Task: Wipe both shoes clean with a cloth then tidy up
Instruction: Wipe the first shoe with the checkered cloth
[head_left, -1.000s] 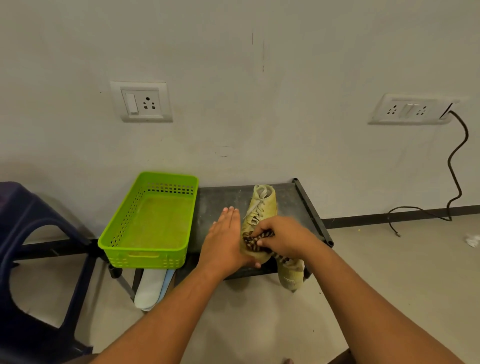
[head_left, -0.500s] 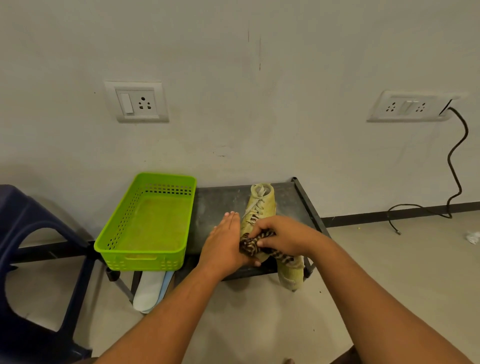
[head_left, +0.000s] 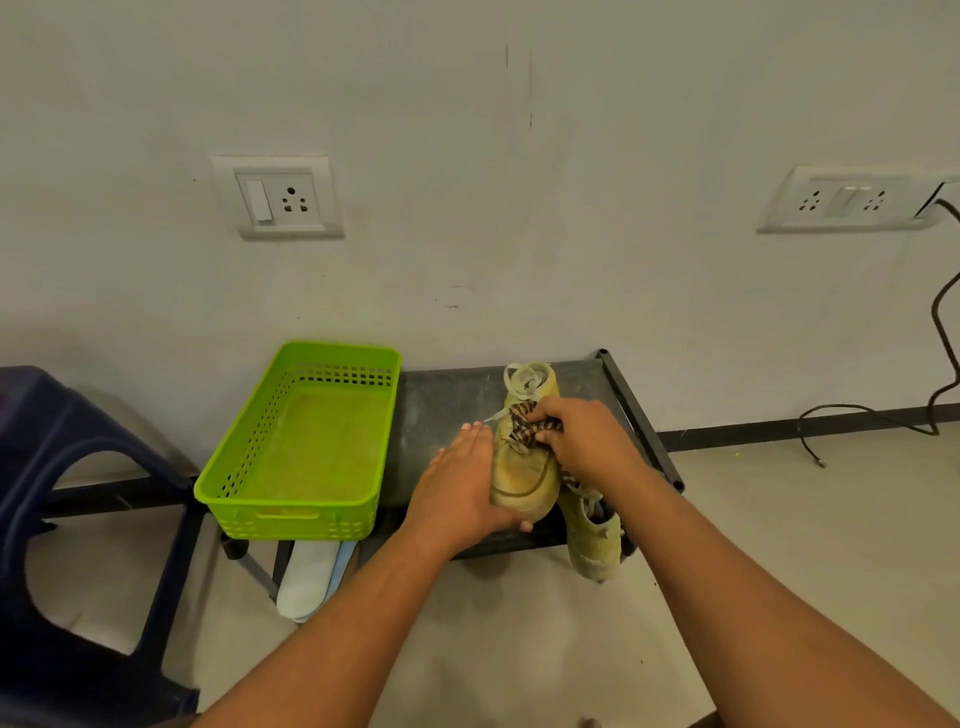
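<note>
While the left hand (head_left: 457, 488) braces the shoe (head_left: 522, 475), fingers (head_left: 475, 439) straight, the right hand (head_left: 587, 447) pinches the cloth (head_left: 524, 428).

tan laced shoe (head_left: 522, 470) upright on dark shelf (head_left: 447, 395), striped cloth (head_left: 527, 432) bunched on its laces, second shoe (head_left: 595, 543) overhanging the edge

Rack (head_left: 447, 395): dark, low, against the wall.
Left end: green basket (head_left: 306, 441).
Right: shoe (head_left: 524, 467), toe near; second shoe (head_left: 595, 540) overhanging near edge.
</note>
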